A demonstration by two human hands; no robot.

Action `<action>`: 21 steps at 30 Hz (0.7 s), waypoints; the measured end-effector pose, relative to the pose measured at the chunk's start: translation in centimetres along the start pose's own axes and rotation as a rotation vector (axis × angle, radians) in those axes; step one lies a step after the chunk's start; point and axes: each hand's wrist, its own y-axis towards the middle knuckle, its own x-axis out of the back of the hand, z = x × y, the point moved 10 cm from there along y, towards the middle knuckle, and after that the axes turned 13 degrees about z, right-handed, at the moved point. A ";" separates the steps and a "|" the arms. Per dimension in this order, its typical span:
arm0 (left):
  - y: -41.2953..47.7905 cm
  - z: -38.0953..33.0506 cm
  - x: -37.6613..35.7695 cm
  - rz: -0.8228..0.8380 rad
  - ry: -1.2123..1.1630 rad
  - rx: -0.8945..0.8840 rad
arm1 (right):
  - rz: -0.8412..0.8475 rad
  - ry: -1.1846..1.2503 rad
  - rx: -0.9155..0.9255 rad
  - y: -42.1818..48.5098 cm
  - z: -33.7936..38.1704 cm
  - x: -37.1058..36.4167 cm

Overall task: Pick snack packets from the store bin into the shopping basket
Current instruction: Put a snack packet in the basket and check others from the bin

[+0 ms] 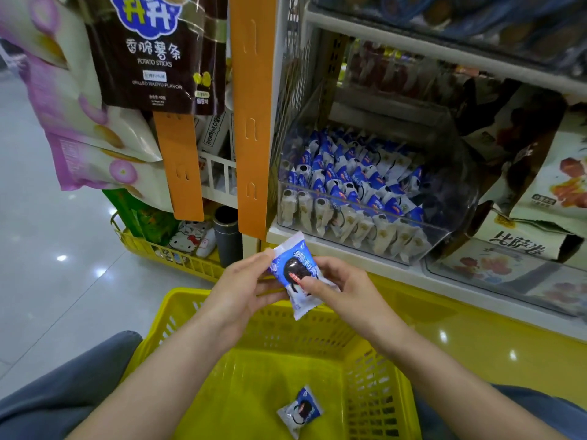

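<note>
I hold one blue-and-white cookie packet (293, 274) with both hands above the far rim of the yellow shopping basket (222, 404). My left hand (241, 287) pinches its left edge. My right hand (336, 281) grips its right side, thumb on the front. A second, similar packet (300, 409) lies on the basket floor. The clear plastic store bin (444, 231) on the shelf ahead holds several of the same packets (349, 182).
An orange shelf post (252, 122) stands left of the bin. Large snack bags hang at upper left (152, 52) and lie at right (540, 185). A second yellow basket (178, 258) with goods sits on the floor at left. My knees flank the basket.
</note>
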 end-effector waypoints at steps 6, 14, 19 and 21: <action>0.5 -5.9 -1.2 -0.114 0.643 -0.256 | -0.113 -0.104 0.055 -0.9 1.8 1.9; 0.8 -13.8 -7.9 -0.168 1.359 -0.748 | -0.531 -0.166 0.254 -2.5 7.2 10.9; 5.3 -12.0 -9.0 -0.113 1.655 -0.648 | -0.754 -0.479 0.005 0.3 9.1 18.6; 5.4 -11.6 -9.1 -0.109 1.729 -0.670 | -0.759 -0.619 -0.109 2.4 9.3 20.2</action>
